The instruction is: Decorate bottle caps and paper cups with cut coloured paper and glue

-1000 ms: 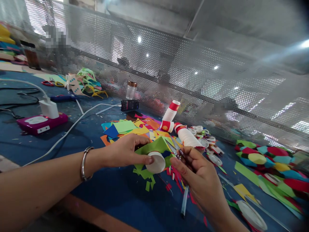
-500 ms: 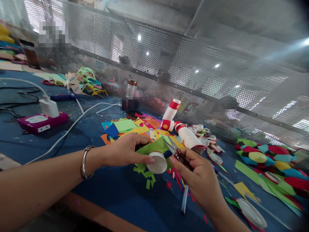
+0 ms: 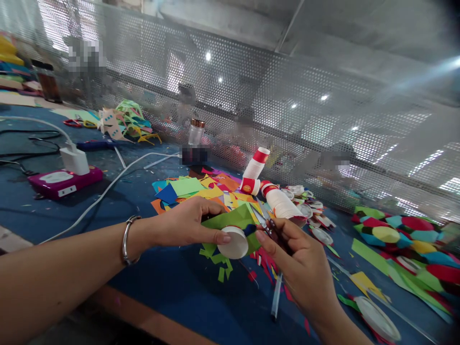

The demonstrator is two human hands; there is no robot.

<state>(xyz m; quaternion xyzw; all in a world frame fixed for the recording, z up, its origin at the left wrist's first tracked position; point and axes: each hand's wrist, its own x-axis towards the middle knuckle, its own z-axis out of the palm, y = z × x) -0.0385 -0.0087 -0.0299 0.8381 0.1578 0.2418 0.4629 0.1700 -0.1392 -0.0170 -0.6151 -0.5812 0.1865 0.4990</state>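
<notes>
My left hand [image 3: 194, 223] pinches a white round paper-cup base [image 3: 233, 243] between thumb and fingers. Green paper [image 3: 239, 215] stands around the base and reaches toward my right hand; a small dark blue patch shows on it. My right hand [image 3: 296, 254] is closed around dark-handled scissors [image 3: 264, 220], whose blades are parted and point up and left at the green paper's right edge. Whether the blades touch the paper I cannot tell. Green paper scraps [image 3: 221, 266] lie on the table below my left hand.
Coloured paper pieces [image 3: 185, 186] and stacked paper cups [image 3: 282, 203] lie behind my hands. A pen [image 3: 276, 297] lies beneath my right hand. To the left are a purple power strip [image 3: 64, 182] and a white cable [image 3: 104, 189]. Colourful paper pieces [image 3: 395, 230] sit at right; a perforated screen [image 3: 223, 96] stands behind.
My right hand and the scissors have shifted slightly right, to the edge of the green paper. My left hand holds the cup base in nearly the same place.
</notes>
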